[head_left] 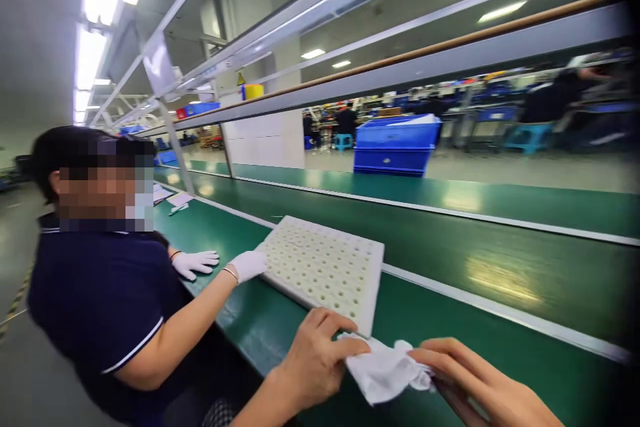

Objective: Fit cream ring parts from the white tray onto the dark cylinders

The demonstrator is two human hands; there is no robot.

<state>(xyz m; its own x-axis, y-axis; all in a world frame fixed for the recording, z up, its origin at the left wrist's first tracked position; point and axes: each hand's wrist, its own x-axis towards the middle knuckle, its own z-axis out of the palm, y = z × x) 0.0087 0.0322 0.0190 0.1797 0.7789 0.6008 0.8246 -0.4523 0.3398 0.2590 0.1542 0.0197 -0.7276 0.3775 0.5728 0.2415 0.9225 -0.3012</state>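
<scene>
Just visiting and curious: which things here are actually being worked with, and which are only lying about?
In use: white cloth, held by left hand and right hand; white perforated tray, touched by a co-worker's gloved hand.
Lying about: blue crates, yellow container, papers.

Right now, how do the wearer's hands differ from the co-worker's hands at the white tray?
The wearer's left hand and right hand are bare and pinch a crumpled white cloth. The co-worker's hands wear white gloves; one touches the perforated tray, the other lies flat. All rest on the green bench.
</scene>
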